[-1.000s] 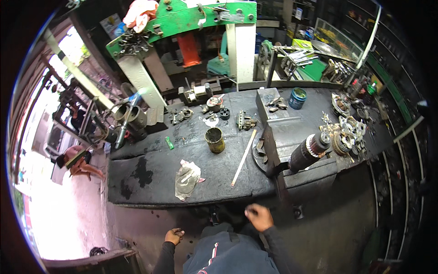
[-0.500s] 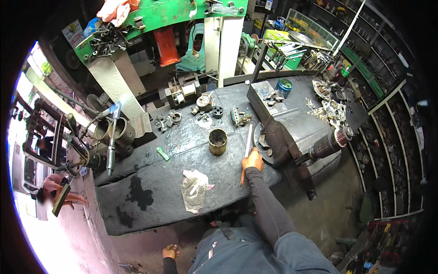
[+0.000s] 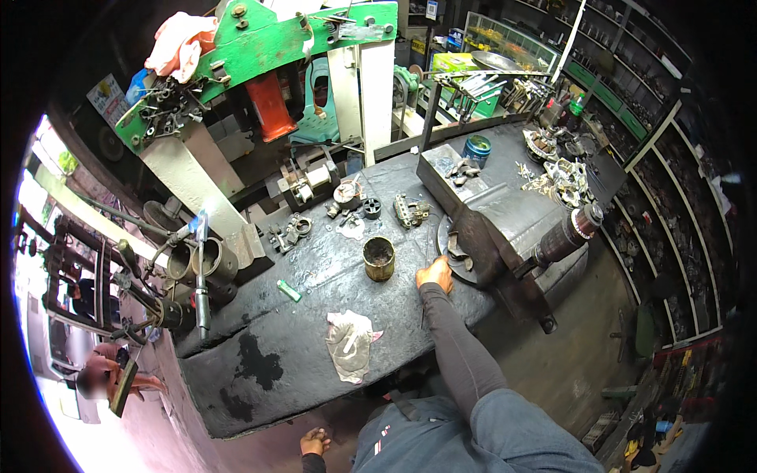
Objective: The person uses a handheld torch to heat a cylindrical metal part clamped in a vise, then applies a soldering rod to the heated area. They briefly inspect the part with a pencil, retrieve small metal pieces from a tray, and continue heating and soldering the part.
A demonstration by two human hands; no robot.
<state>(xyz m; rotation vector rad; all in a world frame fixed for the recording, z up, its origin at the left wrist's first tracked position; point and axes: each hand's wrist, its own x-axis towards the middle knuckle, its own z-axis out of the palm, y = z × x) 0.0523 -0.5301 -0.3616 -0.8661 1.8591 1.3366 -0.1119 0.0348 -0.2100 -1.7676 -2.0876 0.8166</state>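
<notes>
My right hand (image 3: 435, 275) is closed at the right part of the dark bench, beside a round dark plate (image 3: 459, 266) with curved metal pieces on it. From that fist a long, flat strip (image 3: 423, 318) shows only as a thin edge along my forearm. My left hand (image 3: 315, 442) hangs below the bench's front edge, its fingers loosely curled and apart, with nothing visible in them. A worn metal cylinder (image 3: 379, 260) stands upright left of my right hand. Nearer the front edge lies a crumpled pale rag (image 3: 349, 347) with a small white stick on it.
A heavy dark metal bar (image 3: 493, 244) crosses the bench at right, with a motor armature (image 3: 568, 234) by it. Behind are small machine parts (image 3: 411, 211) and a blue tin (image 3: 476, 151). A green tube (image 3: 289, 290) lies left; a person (image 3: 110, 370) is far left.
The strip in my right hand has turned from its broad pale face to a thin edge. My view has shifted slightly; the bench things keep their places.
</notes>
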